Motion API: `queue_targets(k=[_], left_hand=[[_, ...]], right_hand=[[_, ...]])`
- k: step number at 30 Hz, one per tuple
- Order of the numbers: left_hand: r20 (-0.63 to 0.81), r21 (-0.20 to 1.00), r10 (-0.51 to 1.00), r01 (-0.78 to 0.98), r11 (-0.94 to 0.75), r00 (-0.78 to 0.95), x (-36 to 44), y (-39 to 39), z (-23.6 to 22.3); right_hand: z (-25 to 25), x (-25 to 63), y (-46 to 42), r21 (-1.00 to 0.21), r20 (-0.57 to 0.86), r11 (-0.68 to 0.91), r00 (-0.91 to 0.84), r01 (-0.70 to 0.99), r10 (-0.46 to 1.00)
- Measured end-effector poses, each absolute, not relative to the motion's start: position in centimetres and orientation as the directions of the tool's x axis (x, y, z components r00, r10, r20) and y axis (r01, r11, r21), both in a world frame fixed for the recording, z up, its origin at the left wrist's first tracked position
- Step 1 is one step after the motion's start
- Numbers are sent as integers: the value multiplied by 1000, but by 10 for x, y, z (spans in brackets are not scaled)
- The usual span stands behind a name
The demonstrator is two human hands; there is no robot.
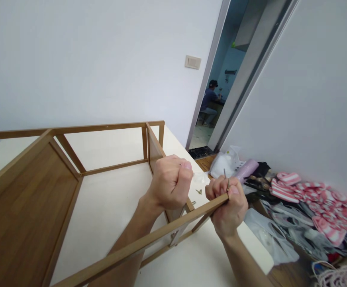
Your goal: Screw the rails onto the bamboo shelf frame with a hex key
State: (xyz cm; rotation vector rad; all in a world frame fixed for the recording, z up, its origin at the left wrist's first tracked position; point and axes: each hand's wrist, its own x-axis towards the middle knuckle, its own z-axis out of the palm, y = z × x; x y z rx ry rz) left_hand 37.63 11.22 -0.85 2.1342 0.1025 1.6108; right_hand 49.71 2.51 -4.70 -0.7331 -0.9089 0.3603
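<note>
The left hand (171, 181) is curled into a fist over the rail of a partition (154, 147); its palm is hidden, so whether it grips the rail cannot be told. The right hand (227, 199) has fingers and thumb closed around the near corner of the wooden frame (161, 231), hiding the joint there. A thin metal rod (225, 173) pokes up between its fingers, lower end covered; a small brassy piece by the thumb is hard to make out.

The frame lies under and left of both hands on a white table (110, 207), cut off at the left and bottom edges. Left of the left hand stands a brown panel (24, 215), also cut off. Between the hands, on the table, are brassy screws (199, 191) and, just beyond, a clear bag (201, 178) with blurred contents.

Right of the right hand, on the floor, are striped cloth (313, 199), a purple roll (247, 169) and heaped plastic bags (269, 235), any print unreadable; a pale cord (343, 273) is cut off below. Far beyond the hands, past the switch (193, 62), a seated person (209, 99) is partly hidden by the doorway.
</note>
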Motion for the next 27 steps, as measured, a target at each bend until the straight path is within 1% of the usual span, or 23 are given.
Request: queue_targets(k=[4, 5, 7, 9, 10, 11, 13, 14, 15, 16, 18, 19, 21, 22, 23, 25, 27], left_hand=[[856, 411, 319, -161, -897, 406, 372, 110, -2], [842, 408, 317, -132, -903, 437, 370, 110, 1], [806, 408, 318, -79, -910, 500, 364, 108, 6], [756, 442, 330, -68, -895, 565, 354, 108, 12], [725, 474, 335, -83, -876, 602, 348, 108, 14], [690, 510, 340, -96, -855, 639, 341, 109, 16], [629, 557, 321, -122, -822, 708, 327, 110, 19], [602, 569, 302, -131, -812, 739, 320, 110, 20], [584, 576, 284, -140, -806, 761, 315, 111, 21], [568, 581, 269, -147, -801, 778, 312, 111, 21], [542, 585, 238, -159, -795, 806, 307, 112, 22], [531, 583, 221, -163, -796, 818, 306, 113, 22], [511, 570, 179, -175, -803, 840, 305, 114, 22], [507, 561, 162, -182, -807, 847, 305, 115, 22], [506, 553, 150, -185, -813, 849, 305, 116, 21], [512, 539, 144, -186, -821, 847, 306, 117, 21], [520, 538, 152, -184, -822, 840, 307, 117, 21]], right_hand=[[-48, 496, 27, -708, 604, 703, 569, 62, 558], [-49, 497, 28, -706, 628, 698, 565, 123, 536], [-50, 501, 29, -672, 703, 672, 554, 313, 445], [-50, 508, 25, -583, 796, 619, 523, 526, 305], [-50, 512, 21, -531, 833, 592, 502, 606, 234], [-49, 515, 14, -476, 865, 572, 474, 669, 166], [-49, 516, -3, -385, 911, 545, 403, 745, 92], [-48, 512, -12, -304, 945, 531, 320, 791, 65], [-48, 507, -20, -281, 960, 512, 238, 812, 149], [-48, 499, -27, -275, 959, 511, 193, 814, 209], [-46, 481, -35, -264, 955, 522, 143, 811, 259], [-45, 473, -37, -263, 954, 504, 144, 823, 264], [-40, 464, -39, -303, 948, 409, 228, 861, 222], [-38, 463, -40, -269, 939, 394, 148, 879, 311], [-36, 464, -41, -247, 885, 389, 43, 887, 465], [-33, 470, -44, -191, 861, 376, -29, 907, 507], [-33, 476, -45, -155, 861, 336, -39, 929, 507]])
